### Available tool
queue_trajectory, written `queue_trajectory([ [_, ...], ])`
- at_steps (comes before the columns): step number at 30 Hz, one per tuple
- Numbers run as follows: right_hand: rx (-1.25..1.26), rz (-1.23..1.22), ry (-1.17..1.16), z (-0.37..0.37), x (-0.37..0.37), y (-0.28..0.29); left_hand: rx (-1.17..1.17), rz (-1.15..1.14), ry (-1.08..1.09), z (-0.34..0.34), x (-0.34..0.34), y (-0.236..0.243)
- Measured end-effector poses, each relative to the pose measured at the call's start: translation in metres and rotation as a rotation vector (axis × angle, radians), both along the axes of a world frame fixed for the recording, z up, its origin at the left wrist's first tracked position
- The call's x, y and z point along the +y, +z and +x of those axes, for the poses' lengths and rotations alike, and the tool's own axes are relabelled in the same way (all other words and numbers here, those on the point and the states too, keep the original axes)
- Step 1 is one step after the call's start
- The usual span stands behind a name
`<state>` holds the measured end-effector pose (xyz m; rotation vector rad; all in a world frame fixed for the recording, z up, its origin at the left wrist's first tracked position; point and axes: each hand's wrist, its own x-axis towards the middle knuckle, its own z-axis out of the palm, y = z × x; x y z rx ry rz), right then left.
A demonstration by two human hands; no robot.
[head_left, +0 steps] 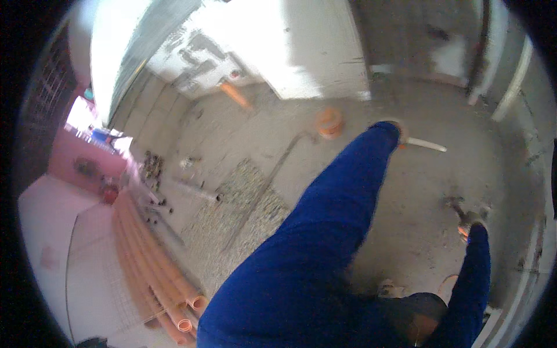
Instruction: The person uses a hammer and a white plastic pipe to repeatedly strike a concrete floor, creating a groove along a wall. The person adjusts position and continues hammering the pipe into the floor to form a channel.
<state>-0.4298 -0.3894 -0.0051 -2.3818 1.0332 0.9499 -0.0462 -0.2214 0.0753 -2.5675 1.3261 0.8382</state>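
Observation:
My left hand point(399, 132), mostly hidden by its blue sleeve, is at the end of a thin white strip point(428, 145) in the upper right; its fingers are too hidden to show a grip. My right hand point(472, 224), in a grey and orange glove, is closed on a dark tool that looks like a hammer point(454, 202), low at the right near the wall. An orange round fitting point(329, 123) stands on the dusty floor left of my left hand.
Several long orange pipes point(151, 272) lie at lower left beside pale panels point(46, 220). Small dark fittings point(155, 168), a grey pipe point(200, 192) and rubble point(243, 185) lie on the left. An orange pipe point(232, 93) is by the back wall. Grey walls point(534, 174) bound the right.

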Motion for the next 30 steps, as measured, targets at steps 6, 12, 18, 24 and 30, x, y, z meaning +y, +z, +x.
queue_trajectory([
  [6, 0.029, -0.028, -0.156, -0.019, -0.015, -0.028, 0.0, 0.026, -0.135, -0.024, -0.034, 0.016],
  [12, -0.109, -0.011, -0.109, -0.058, -0.039, -0.07, -0.001, -0.039, -0.182, -0.021, -0.019, 0.029],
  [18, -0.044, -0.137, 0.208, -0.051, -0.032, -0.079, -0.042, -0.116, -0.297, -0.034, -0.023, 0.066],
  [24, 0.166, -0.215, 0.053, -0.013, -0.012, -0.029, -0.124, -0.258, -0.501, -0.06, -0.038, 0.063],
  [30, 0.111, -0.078, -0.055, -0.009, -0.002, -0.017, -0.137, -0.123, -0.336, -0.056, -0.016, -0.004],
])
